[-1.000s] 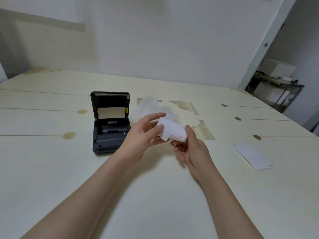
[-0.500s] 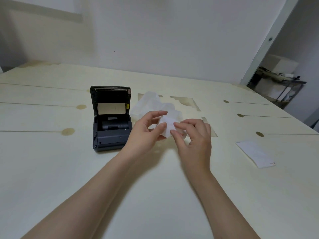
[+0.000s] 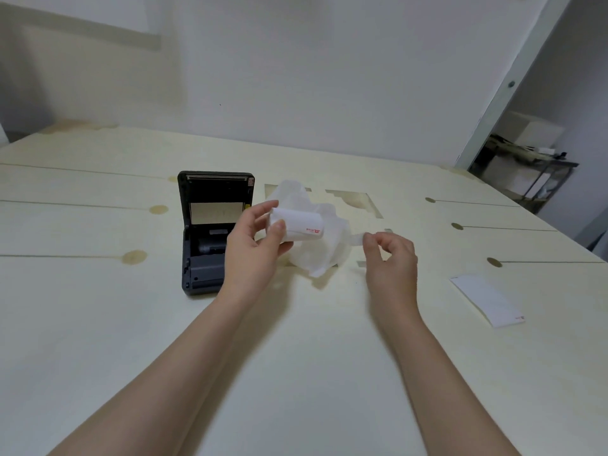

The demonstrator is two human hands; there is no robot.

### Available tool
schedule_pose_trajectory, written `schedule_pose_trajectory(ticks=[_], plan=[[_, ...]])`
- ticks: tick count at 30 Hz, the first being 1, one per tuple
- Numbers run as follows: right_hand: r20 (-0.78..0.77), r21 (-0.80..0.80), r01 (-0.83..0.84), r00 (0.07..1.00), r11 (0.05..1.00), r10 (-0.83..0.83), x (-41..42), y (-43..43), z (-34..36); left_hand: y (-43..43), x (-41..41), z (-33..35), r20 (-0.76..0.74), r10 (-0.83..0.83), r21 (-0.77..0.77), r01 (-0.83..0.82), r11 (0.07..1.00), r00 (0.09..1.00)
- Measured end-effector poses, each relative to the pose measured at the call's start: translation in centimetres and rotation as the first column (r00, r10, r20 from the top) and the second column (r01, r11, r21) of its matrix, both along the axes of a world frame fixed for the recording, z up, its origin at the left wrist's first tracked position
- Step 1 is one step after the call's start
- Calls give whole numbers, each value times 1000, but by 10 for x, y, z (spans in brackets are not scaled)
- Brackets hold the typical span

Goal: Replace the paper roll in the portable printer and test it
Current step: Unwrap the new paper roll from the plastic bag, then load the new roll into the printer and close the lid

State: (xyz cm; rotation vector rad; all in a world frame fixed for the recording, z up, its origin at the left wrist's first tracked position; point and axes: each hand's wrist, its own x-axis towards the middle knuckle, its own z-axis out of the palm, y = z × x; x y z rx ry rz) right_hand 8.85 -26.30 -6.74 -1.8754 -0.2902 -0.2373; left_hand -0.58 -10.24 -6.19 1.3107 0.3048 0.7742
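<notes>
A dark grey portable printer [image 3: 210, 232] stands on the table left of centre, its lid raised and the paper bay exposed. My left hand [image 3: 253, 250] holds a white paper roll [image 3: 299, 227] with a small red mark, just right of the printer and above the table. My right hand [image 3: 391, 258] is off to the right of the roll, thumb and forefinger pinched on a small clear strip [image 3: 357, 239] that looks like tape or a sticker. A crumpled white wrapper [image 3: 324, 248] lies on the table behind and below the roll.
A white paper slip [image 3: 487, 299] with a red mark lies flat at the right. The pale table [image 3: 296, 373] has brown round spots and seams. A doorway with a shelf rack [image 3: 526, 172] is at the far right.
My hands were together on the roll; now the right hand has pulled away to the right with the small strip, and the left hand alone holds the roll, turned sideways.
</notes>
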Motion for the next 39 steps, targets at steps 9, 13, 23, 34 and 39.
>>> schedule_pose_trajectory(ticks=[9, 13, 23, 34, 39], plan=[[-168, -144, -182, 973, 973, 157, 26, 45, 18, 4, 1, -2, 27, 121, -66, -119, 991, 992], [-73, -703, -58, 997, 709, 9, 29, 54, 4, 0, 0, -1, 10, 87, -59, -86, 994, 996], [315, -257, 155, 947, 954, -69, 16, 27, 4, -9, 0, -3, -70, -11, 21, 13, 1000, 998], [261, -445, -329, 842, 833, 472, -23, 24, 27, -1, -21, 8, -136, -111, 82, 123, 989, 984], [147, -288, -436, 860, 853, 489, -39, 37, 37, 22, -43, 18, -133, -114, 123, 131, 984, 984]])
